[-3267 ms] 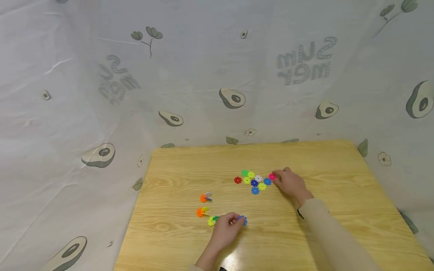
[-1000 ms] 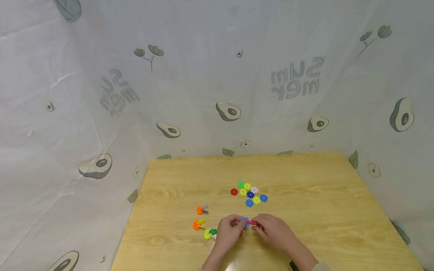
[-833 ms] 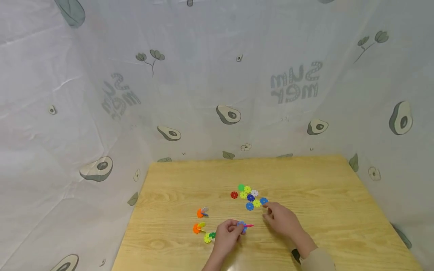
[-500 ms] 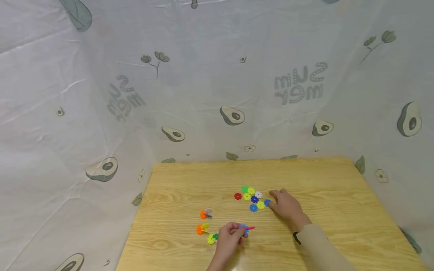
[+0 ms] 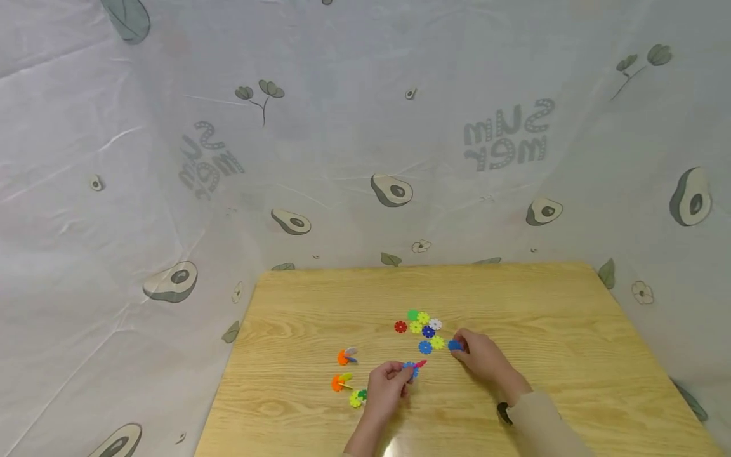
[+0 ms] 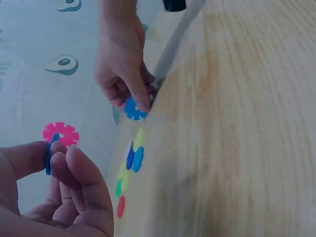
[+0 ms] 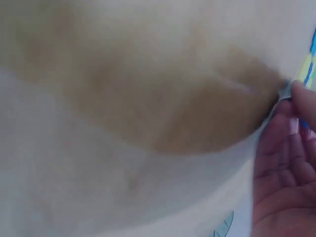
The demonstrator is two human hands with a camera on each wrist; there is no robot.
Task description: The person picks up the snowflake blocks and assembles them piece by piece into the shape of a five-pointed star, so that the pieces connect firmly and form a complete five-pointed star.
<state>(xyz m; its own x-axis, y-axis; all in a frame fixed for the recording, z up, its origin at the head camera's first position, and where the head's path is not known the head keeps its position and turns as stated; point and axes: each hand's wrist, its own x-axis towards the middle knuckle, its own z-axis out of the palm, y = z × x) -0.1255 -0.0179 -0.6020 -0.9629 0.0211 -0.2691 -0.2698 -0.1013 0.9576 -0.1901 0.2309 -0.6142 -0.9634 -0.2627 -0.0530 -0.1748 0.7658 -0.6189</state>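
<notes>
My left hand [image 5: 385, 390] pinches a blue notched flower disc [image 5: 412, 369] between thumb and fingers. Slotted into it at an angle is a pink disc [image 6: 60, 132], seen face-on in the left wrist view. To the right, my right hand [image 5: 485, 358] holds another blue flower disc [image 6: 132, 109] by its edge, just above the table. Beside that hand lie loose flower discs: a yellow one [image 5: 437, 343], a light blue one [image 5: 425, 348], a dark blue one [image 5: 428, 331], a white one [image 5: 435, 324] and several more. The right wrist view is blurred.
Left of the left hand stand joined clusters: orange with white and blue [image 5: 342, 358], orange with yellow [image 5: 337, 383], and yellow with green [image 5: 356, 399], partly behind the hand. A red disc [image 5: 401, 327] lies farther back. A printed curtain [image 5: 342, 158] borders the wooden table [image 5: 571, 355].
The right hand brought the pink disc to the left hand's blue disc, where it now sits joined. It then went back to the loose discs and picked up a blue one.
</notes>
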